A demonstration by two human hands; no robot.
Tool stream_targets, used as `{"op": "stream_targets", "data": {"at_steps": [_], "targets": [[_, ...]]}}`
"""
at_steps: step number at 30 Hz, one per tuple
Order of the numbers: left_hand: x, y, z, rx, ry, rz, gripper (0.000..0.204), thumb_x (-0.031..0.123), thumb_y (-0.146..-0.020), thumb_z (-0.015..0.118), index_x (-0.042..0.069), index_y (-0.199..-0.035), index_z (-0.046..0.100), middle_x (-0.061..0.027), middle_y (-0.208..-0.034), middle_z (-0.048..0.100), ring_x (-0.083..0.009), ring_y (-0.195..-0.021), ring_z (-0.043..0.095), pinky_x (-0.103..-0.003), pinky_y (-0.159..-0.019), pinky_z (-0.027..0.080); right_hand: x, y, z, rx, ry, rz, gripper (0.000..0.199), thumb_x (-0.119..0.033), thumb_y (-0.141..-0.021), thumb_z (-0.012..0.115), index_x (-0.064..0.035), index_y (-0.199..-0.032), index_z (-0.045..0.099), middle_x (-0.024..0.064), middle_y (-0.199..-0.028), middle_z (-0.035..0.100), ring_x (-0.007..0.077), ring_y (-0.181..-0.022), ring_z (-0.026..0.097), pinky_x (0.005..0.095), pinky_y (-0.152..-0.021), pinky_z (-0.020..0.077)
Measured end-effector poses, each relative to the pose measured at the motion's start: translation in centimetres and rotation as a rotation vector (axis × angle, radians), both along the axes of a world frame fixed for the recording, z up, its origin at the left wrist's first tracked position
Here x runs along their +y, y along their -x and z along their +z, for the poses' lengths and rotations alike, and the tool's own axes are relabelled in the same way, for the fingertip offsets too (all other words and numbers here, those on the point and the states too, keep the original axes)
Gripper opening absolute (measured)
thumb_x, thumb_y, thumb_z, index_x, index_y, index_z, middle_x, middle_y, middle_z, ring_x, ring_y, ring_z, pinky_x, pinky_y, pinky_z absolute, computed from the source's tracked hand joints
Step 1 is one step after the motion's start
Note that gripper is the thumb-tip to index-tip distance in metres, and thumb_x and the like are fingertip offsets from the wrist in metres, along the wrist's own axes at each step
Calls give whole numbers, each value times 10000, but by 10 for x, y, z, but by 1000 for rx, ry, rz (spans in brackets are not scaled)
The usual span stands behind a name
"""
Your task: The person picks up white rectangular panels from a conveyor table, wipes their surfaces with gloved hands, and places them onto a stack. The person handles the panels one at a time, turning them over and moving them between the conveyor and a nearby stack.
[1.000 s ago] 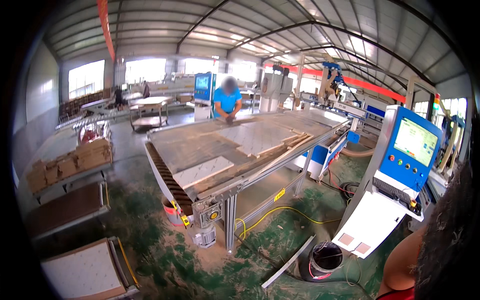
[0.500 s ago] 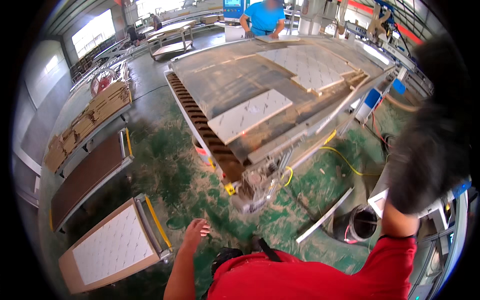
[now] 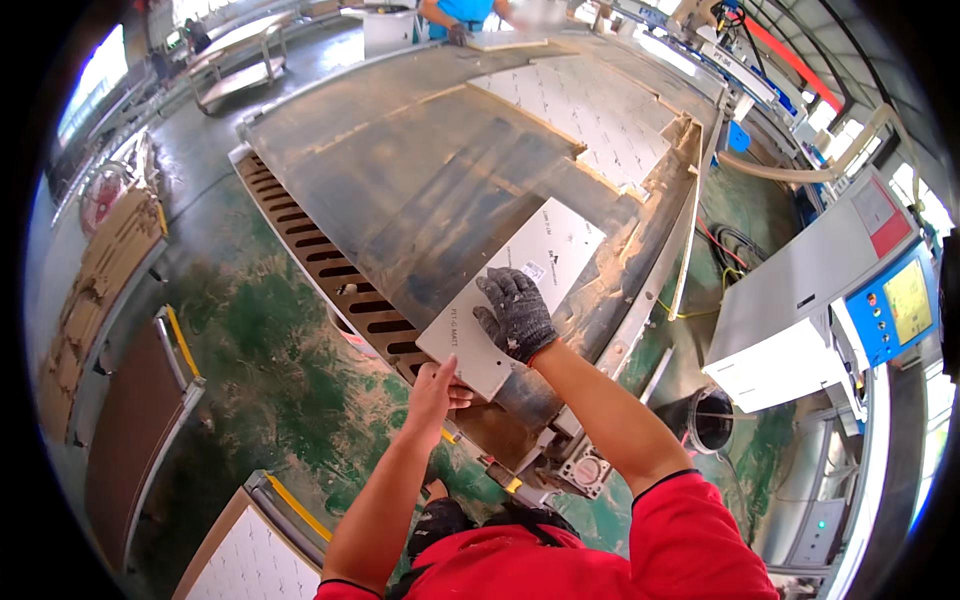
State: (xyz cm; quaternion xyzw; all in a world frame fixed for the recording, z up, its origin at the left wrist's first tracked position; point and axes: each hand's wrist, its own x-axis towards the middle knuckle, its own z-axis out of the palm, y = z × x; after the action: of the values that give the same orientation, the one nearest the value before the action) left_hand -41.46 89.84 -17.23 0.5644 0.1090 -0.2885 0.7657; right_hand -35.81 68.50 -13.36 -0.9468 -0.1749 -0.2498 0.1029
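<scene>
A white rectangular panel [image 3: 562, 242] with a small label lies at the near end of a large machine table [image 3: 340, 160]. My right hand [image 3: 516, 314], in a dark grey work glove, rests on top of it with the fingers spread. At the panel's near-left corner is my bare left hand [image 3: 436, 396]. Its thumb sits at the edge and the other fingers curl in below, partly hidden. A larger white cut sheet [image 3: 585, 110] lies farther back on the table.
A slotted rail [image 3: 310, 233] runs along the table's left edge. Carts with boards [image 3: 130, 400] stand to the left. On the right are a control cabinet with a screen [image 3: 905, 305], a black bucket [image 3: 708, 420] and hoses. A co-worker in blue [image 3: 460, 12] stands at the far end.
My gloved right hand has come down from the raised right side onto the panel. My left hand has moved up and forward to the panel's edge. The view has shifted closer to the table.
</scene>
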Motion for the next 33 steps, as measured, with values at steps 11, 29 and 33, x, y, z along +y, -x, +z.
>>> {"op": "stream_targets", "data": {"at_steps": [11, 29, 33], "targets": [[26, -16, -17, 158, 412, 176, 78, 101, -982, 585, 75, -1056, 586, -23, -941, 633, -107, -777, 613, -266, -691, 514, 120, 51, -10, 139, -433, 132, 457, -221, -833, 668, -9, -1235, 619, 180, -1235, 616, 395, -1160, 576, 507, -1061, 418], [52, -24, -14, -17, 297, 154, 138, 148, -1009, 586, 26, -1072, 579, -62, -991, 698, -154, -822, 686, -290, -724, 578, 144, 55, -13, 136, -306, 78, 417, -231, -859, 625, -29, -1223, 606, 186, -1293, 593, 393, -1233, 549, 564, -1110, 369], [66, -26, -24, -5, 169, -26, 207, 144, -1009, 550, 26, -1178, 557, -70, -1066, 694, -180, -942, 689, -307, -778, 578, 72, 34, -31, 109, 41, -73, 440, -308, -890, 540, -8, -1209, 579, 255, -1376, 516, 461, -1319, 447, 641, -1134, 269]]}}
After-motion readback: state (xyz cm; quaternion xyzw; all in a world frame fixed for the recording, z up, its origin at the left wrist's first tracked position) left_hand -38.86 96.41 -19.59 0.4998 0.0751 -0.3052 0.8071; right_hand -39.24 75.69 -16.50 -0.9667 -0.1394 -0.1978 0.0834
